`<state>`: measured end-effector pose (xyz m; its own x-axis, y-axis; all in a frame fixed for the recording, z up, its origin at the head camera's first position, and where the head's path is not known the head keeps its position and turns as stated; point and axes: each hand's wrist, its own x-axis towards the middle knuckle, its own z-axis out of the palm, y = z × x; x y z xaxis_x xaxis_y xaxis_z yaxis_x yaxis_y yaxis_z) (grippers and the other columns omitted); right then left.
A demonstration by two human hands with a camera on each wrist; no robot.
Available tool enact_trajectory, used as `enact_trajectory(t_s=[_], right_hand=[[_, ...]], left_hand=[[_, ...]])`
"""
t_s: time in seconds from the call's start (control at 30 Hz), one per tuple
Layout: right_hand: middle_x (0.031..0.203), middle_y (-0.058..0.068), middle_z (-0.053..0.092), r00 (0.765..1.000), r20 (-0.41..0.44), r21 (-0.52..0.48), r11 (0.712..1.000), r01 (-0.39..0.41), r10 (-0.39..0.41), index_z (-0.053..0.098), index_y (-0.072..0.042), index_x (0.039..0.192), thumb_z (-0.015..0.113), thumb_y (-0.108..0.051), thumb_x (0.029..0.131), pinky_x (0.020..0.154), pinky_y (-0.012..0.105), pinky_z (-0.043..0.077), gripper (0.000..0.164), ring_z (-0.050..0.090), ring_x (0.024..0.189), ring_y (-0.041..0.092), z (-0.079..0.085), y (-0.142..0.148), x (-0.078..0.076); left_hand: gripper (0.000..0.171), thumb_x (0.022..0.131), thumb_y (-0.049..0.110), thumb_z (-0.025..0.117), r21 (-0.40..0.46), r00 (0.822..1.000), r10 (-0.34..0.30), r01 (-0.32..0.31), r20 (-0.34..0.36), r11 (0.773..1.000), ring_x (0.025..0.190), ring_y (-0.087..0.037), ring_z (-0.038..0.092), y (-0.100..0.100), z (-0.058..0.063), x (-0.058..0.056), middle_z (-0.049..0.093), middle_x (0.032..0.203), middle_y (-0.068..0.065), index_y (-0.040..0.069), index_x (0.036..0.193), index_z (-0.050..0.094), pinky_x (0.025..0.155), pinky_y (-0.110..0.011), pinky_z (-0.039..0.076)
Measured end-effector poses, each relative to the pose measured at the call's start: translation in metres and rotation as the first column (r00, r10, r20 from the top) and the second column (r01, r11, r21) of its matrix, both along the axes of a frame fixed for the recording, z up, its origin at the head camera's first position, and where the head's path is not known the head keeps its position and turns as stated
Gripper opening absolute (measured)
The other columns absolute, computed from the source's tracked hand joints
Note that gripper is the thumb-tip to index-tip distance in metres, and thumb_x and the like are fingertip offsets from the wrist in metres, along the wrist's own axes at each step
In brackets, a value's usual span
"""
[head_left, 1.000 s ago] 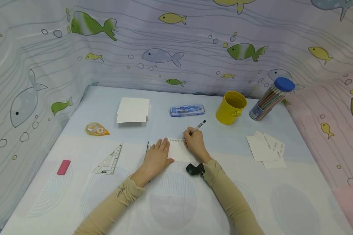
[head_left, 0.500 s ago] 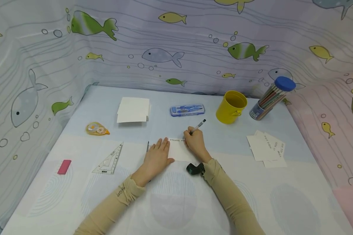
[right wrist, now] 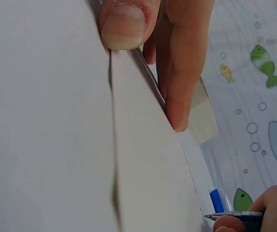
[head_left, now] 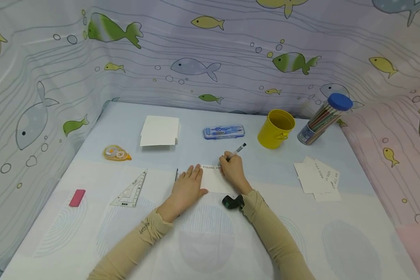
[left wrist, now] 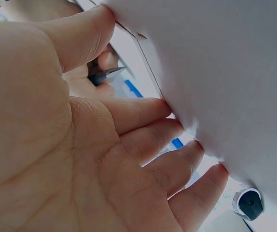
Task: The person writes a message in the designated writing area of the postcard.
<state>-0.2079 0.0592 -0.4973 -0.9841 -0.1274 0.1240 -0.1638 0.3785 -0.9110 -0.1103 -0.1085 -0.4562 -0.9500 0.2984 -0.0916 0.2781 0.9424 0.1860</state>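
Observation:
In the head view, a white card lies on the table with a line of small handwriting along its far edge. My left hand rests on the card's left part, fingers straight and thumb out along the near edge. A pen is pinched in my right hand, its tip down at the right end of the written line. The pen's metal tip shows at the card's far edge in the right wrist view. A thin dark stick-like item is partly hidden under my left hand.
Behind are blank cards, a blue compass set case, a yellow cup and a pencil tub. Written cards lie right. Left are a correction tape, a set square and a pink eraser.
A few more small dark marks show near the pen tip at the end of the line. Both hands stay nearly in place, and the head view shifts slightly.

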Motion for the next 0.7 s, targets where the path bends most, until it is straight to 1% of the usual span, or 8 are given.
enact_trajectory(t_s=[0.17,0.33,0.5,0.7], right_hand=[[0.043,0.000,0.048,1.000,0.000,0.010,1.000,-0.004,0.004,0.041,-0.012,0.056,0.046,-0.008,0.090,0.036,0.019,0.030,0.035,0.044,0.036,0.011,0.0013,0.0017,0.0009],[0.043,-0.001,0.047,1.000,0.016,0.038,0.999,-0.005,0.004,0.041,-0.012,0.057,0.047,-0.009,0.090,0.036,0.018,0.030,0.034,0.045,0.037,0.010,0.0001,0.0009,0.0013],[0.043,-0.001,0.047,1.000,-0.014,0.056,0.998,0.003,-0.002,0.040,-0.013,0.058,0.047,-0.010,0.091,0.037,0.019,0.028,0.034,0.045,0.037,0.009,-0.0003,0.0000,-0.0003],[0.043,-0.002,0.046,1.000,0.001,0.064,0.998,0.006,-0.006,0.039,-0.013,0.057,0.047,-0.009,0.091,0.037,0.019,0.026,0.035,0.043,0.037,0.009,0.0017,0.0016,0.0001]], left_hand=[[0.074,0.091,0.045,0.061,-0.005,1.000,-0.001,0.001,-0.006,1.000,0.141,-0.038,0.037,0.0015,0.0003,0.0006,0.039,0.152,-0.020,-0.005,0.142,0.043,0.110,-0.052,0.039],[0.074,0.091,0.044,0.061,-0.004,1.000,0.003,-0.003,0.010,1.000,0.141,-0.038,0.037,0.0017,0.0000,0.0023,0.039,0.152,-0.021,-0.005,0.143,0.042,0.110,-0.053,0.038],[0.073,0.091,0.043,0.062,0.000,1.000,0.014,-0.014,-0.005,1.000,0.141,-0.038,0.037,0.0016,-0.0008,0.0011,0.039,0.152,-0.021,-0.006,0.143,0.042,0.110,-0.053,0.038],[0.074,0.091,0.043,0.063,0.007,1.000,0.004,-0.004,-0.010,1.000,0.140,-0.039,0.038,0.0030,-0.0009,0.0003,0.040,0.151,-0.021,-0.006,0.142,0.043,0.110,-0.053,0.039]])
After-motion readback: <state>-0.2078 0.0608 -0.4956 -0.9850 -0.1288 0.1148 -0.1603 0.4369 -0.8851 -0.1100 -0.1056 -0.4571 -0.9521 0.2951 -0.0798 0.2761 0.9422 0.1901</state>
